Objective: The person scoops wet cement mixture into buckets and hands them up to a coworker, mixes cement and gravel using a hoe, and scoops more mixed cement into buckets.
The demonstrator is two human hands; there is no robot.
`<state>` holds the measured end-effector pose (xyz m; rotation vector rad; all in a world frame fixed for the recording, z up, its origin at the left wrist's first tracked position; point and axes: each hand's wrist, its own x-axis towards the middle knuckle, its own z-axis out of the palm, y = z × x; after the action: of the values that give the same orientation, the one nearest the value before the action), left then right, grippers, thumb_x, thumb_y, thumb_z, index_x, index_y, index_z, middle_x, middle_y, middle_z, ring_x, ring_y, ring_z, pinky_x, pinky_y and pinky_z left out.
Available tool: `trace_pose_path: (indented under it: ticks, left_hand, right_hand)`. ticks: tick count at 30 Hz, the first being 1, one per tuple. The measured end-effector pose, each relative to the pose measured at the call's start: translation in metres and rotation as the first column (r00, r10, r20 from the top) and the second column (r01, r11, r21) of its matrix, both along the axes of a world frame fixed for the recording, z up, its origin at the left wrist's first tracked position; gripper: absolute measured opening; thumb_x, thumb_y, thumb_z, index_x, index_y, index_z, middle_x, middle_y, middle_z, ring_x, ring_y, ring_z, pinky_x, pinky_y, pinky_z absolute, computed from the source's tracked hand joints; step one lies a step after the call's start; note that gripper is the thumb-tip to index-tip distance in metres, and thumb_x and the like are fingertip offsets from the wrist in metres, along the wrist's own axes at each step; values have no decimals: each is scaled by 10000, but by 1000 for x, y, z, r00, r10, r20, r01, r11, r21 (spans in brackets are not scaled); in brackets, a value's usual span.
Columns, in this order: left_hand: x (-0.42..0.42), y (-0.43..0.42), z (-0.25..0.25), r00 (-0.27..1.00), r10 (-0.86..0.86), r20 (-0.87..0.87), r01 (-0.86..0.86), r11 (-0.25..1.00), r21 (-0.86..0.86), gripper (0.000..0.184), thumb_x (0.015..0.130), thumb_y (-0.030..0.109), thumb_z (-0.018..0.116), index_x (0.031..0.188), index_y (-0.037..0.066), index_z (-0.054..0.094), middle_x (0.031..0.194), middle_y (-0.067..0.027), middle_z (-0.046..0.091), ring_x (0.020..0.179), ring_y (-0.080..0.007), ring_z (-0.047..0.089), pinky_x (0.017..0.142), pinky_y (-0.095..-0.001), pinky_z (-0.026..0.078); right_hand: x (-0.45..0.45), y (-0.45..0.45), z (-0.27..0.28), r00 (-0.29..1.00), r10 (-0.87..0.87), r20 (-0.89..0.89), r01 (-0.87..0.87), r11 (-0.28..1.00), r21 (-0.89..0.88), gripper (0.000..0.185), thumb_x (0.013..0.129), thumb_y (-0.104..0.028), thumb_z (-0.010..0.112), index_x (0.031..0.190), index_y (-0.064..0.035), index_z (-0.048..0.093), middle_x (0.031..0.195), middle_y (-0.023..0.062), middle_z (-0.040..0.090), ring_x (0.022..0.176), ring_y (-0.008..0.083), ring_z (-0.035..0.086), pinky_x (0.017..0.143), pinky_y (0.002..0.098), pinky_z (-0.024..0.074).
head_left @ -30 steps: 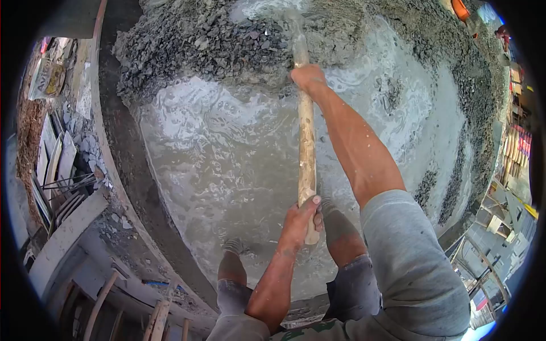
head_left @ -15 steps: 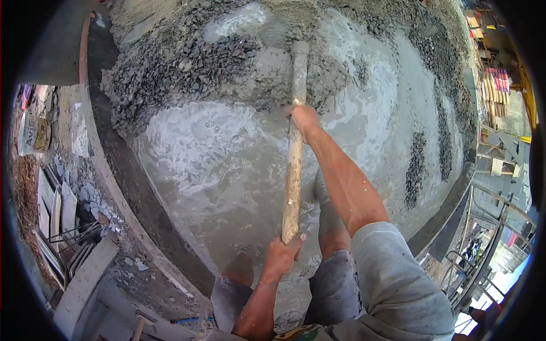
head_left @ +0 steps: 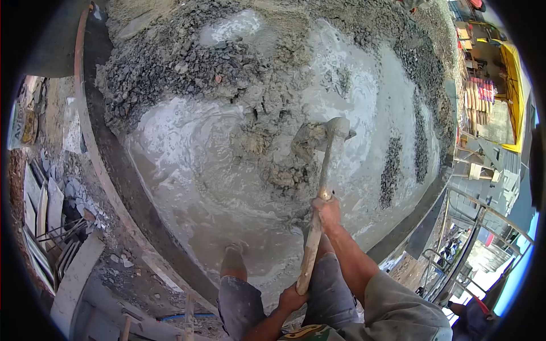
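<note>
My right hand (head_left: 328,213) is wrapped round the middle of a hoe's (head_left: 317,238) wooden handle. Lower down, by my thigh, my left hand (head_left: 293,299) grips the handle's near end. The hoe's mud-caked head is raised in view above the wet grey cement mix (head_left: 227,210), its blade turned to the left. Clumps of gravelly mix (head_left: 281,162) lie in the slurry just left of the blade. My bare lower legs stand in the slurry, the feet hidden.
A heap of dark gravel (head_left: 170,79) rises at the far left of the mix. A low curved rim (head_left: 122,204) borders the left side. Scrap boards (head_left: 48,210) lie beyond it. To the right are a metal frame (head_left: 483,221) and a yellow sheet (head_left: 513,96).
Both hands have drawn the hoe toward me, and its head has come up into view. Gravelly mix has shifted nearer, into the slurry that was smooth before.
</note>
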<state>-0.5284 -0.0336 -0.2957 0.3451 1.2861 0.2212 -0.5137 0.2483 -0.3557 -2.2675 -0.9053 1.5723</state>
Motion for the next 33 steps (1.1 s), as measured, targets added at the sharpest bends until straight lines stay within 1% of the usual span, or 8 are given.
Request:
trace_pose_path:
  ticks: [7, 8, 10, 15, 25, 26, 30, 33]
  left_hand:
    - [-25, 272, -93, 902, 430, 32, -386, 773, 503, 589, 703, 456, 733, 1039, -7, 592, 787, -206, 645, 802, -358, 648, 687, -384, 502]
    - [-36, 317, -121, 891, 454, -26, -366, 750, 551, 441, 731, 344, 757, 919, -18, 591, 751, -84, 629, 703, -151, 598, 645, -323, 487]
    - [-55, 378, -167, 860, 510, 11, -435, 720, 540, 522, 721, 476, 727, 877, -7, 606, 633, -97, 607, 569, -204, 590, 555, -341, 472]
    - [-10, 380, -169, 747, 661, 77, -665, 739, 105, 429, 777, 430, 713, 797, 29, 562, 586, 2, 506, 481, -91, 486, 430, -265, 399]
    - [13, 382, -163, 509, 694, 509, -756, 644, -121, 354, 799, 389, 685, 823, 59, 559, 627, -4, 522, 549, -90, 519, 487, -248, 405]
    - [15, 373, -167, 503, 687, 524, -757, 643, -117, 342, 797, 378, 685, 821, 59, 562, 625, -2, 520, 548, -90, 515, 491, -245, 403]
    - [-5, 322, -176, 537, 777, 328, -817, 575, -24, 328, 762, 359, 670, 781, 50, 561, 625, -19, 526, 507, -123, 499, 469, -259, 388]
    - [-6, 292, -149, 485, 812, 325, -849, 526, -48, 332, 757, 357, 673, 763, 46, 556, 606, -22, 520, 505, -121, 498, 461, -251, 386]
  right_hand:
    - [-73, 282, 46, 917, 362, -169, -253, 855, 453, 134, 741, -84, 604, 772, 18, 523, 613, 84, 524, 443, 183, 535, 412, 318, 472]
    - [-88, 320, 34, 909, 360, -209, -233, 856, 461, 127, 751, -93, 600, 760, 14, 531, 616, 80, 525, 453, 183, 537, 412, 320, 469]
    - [-109, 387, -16, 916, 361, -175, -247, 852, 462, 176, 735, -113, 600, 752, 58, 565, 619, 111, 549, 458, 196, 548, 414, 347, 456]
    - [-79, 420, -226, 816, 524, 245, -576, 771, 272, 393, 670, -169, 643, 951, 102, 599, 820, 189, 630, 682, 286, 635, 603, 386, 508]
    - [-92, 431, -192, 765, 621, 167, -636, 769, 54, 347, 631, -110, 660, 909, 82, 581, 730, 175, 581, 553, 287, 585, 484, 421, 492]
    - [-93, 429, -196, 788, 596, 156, -601, 799, -15, 417, 614, -171, 673, 954, 70, 642, 994, 198, 648, 839, 286, 649, 757, 344, 506]
    - [-97, 384, -200, 745, 586, 318, -658, 724, 207, 432, 645, -221, 644, 969, 65, 640, 1023, 209, 643, 929, 291, 638, 814, 304, 487]
    - [-103, 358, -192, 780, 582, 231, -626, 719, 302, 236, 647, -127, 638, 787, 59, 599, 733, 168, 589, 609, 277, 595, 526, 409, 500]
